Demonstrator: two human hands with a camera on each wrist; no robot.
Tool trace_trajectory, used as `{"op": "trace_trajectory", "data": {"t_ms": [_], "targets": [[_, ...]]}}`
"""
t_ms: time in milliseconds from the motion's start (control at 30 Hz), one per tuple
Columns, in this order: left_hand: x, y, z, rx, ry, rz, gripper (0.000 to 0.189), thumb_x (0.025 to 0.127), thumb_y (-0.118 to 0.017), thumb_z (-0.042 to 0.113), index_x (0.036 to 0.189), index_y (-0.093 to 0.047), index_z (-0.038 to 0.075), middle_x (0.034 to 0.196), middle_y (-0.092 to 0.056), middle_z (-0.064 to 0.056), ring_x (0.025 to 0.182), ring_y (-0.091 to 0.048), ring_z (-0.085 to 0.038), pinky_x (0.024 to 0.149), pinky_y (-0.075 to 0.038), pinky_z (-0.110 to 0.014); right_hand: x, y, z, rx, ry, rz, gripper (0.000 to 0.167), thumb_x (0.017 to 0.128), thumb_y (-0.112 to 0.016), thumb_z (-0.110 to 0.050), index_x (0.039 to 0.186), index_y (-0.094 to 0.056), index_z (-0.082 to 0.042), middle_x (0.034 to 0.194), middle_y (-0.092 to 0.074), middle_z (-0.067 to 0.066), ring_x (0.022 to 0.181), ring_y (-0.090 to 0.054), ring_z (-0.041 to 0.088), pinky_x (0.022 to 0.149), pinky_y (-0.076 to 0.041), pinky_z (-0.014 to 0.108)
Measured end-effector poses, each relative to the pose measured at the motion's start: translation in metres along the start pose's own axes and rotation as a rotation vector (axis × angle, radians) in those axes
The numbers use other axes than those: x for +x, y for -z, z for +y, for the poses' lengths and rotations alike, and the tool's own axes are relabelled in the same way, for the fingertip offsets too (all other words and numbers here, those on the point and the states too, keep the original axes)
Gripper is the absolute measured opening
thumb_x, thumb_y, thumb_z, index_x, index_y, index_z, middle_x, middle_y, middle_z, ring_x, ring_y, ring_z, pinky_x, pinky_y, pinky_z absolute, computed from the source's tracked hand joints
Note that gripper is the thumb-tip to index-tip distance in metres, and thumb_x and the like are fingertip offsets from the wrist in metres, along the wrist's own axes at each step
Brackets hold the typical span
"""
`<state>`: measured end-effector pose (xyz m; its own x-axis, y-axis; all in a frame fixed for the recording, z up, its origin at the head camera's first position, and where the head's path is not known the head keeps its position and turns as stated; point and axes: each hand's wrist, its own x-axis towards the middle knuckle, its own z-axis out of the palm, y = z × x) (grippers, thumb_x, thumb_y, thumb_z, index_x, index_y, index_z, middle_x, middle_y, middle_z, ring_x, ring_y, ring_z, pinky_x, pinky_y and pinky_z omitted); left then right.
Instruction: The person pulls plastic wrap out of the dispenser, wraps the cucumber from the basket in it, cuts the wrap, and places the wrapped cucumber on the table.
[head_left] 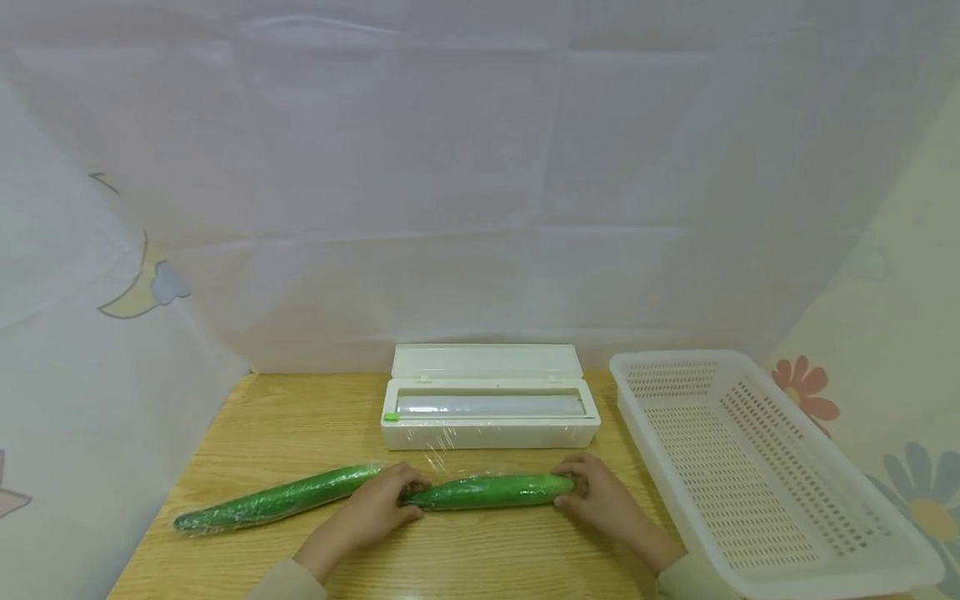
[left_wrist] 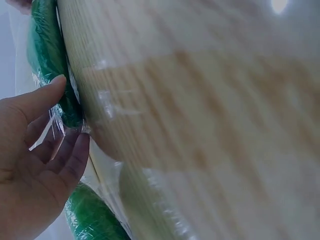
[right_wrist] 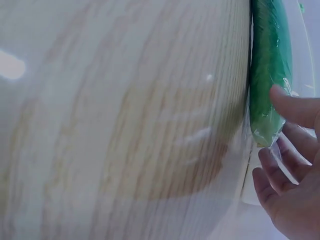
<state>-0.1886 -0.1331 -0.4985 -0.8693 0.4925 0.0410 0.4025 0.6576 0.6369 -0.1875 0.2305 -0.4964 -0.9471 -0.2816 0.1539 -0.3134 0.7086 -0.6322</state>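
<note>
In the head view a cucumber (head_left: pixel 491 492) covered in clear cling film lies crosswise on the wooden table, in front of the white wrap box. My left hand (head_left: pixel 375 507) holds its left end; in the left wrist view the thumb (left_wrist: pixel 52 92) presses its side, with the fingers around the tip and film bunched there. At the other end my right hand (head_left: pixel 606 505) grips the cucumber, its thumb (right_wrist: pixel 295 106) on the film-covered side and its fingers curled below the tip. A second film-wrapped cucumber (head_left: pixel 281 500) lies to the left, its near end beside the left hand.
Behind the cucumber stands the white cling film box (head_left: pixel 491 437), lid (head_left: pixel 487 361) raised, a film roll (head_left: pixel 491 406) inside and a green slider (head_left: pixel 391 417) at its left. A white plastic basket (head_left: pixel 651 454) stands at the right. Pale cloth hangs behind the table (head_left: pixel 315 408).
</note>
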Motion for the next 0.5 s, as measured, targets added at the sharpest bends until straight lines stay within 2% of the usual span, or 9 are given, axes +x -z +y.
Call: {"op": "trace_trajectory", "data": {"t_ms": [100, 233, 367, 500], "targets": [[0.0009, 0.0006, -0.0018, -0.059, 0.014, 0.003, 0.035, 0.086, -0.077, 0.014, 0.119, -0.066, 0.013, 0.104, -0.062, 0.010, 0.096, -0.060, -0.015, 0.085, -0.053, -0.038, 0.0004, 0.0009, 0.0010, 0.009, 0.006, 0.008, 0.035, 0.074, -0.084, -0.005, 0.107, -0.072, -0.008, 0.111, -0.064, 0.005, 0.102, -0.061, 0.028, 0.086, -0.054, 0.043], [0.0023, 0.0032, -0.0015, -0.081, 0.032, 0.015, 0.028, 0.088, -0.075, 0.014, 0.115, -0.067, 0.014, 0.105, -0.065, 0.009, 0.096, -0.061, -0.016, 0.085, -0.053, -0.040, 0.0016, 0.0007, 0.0021, 0.072, -0.047, 0.038, 0.031, 0.079, -0.081, -0.005, 0.108, -0.070, -0.008, 0.106, -0.068, 0.000, 0.097, -0.062, 0.022, 0.082, -0.054, 0.031], [0.0039, 0.0053, 0.0016, -0.048, 0.038, 0.041, 0.024, 0.090, -0.072, 0.013, 0.114, -0.069, 0.013, 0.106, -0.068, 0.003, 0.096, -0.062, -0.019, 0.085, -0.053, -0.042, 0.0027, 0.0006, 0.0005, 0.107, -0.089, 0.065, 0.025, 0.084, -0.077, -0.006, 0.108, -0.070, -0.008, 0.104, -0.069, 0.000, 0.095, -0.062, 0.020, 0.080, -0.054, 0.030], [0.0051, 0.0041, 0.0048, 0.051, 0.024, 0.066, 0.023, 0.088, -0.074, 0.011, 0.111, -0.071, 0.010, 0.107, -0.069, -0.002, 0.095, -0.064, -0.022, 0.083, -0.054, -0.045, 0.0048, -0.0025, -0.0041, 0.078, -0.125, 0.089, 0.023, 0.083, -0.077, -0.004, 0.105, -0.071, -0.009, 0.103, -0.068, 0.002, 0.091, -0.063, 0.019, 0.080, -0.055, 0.035]]}}
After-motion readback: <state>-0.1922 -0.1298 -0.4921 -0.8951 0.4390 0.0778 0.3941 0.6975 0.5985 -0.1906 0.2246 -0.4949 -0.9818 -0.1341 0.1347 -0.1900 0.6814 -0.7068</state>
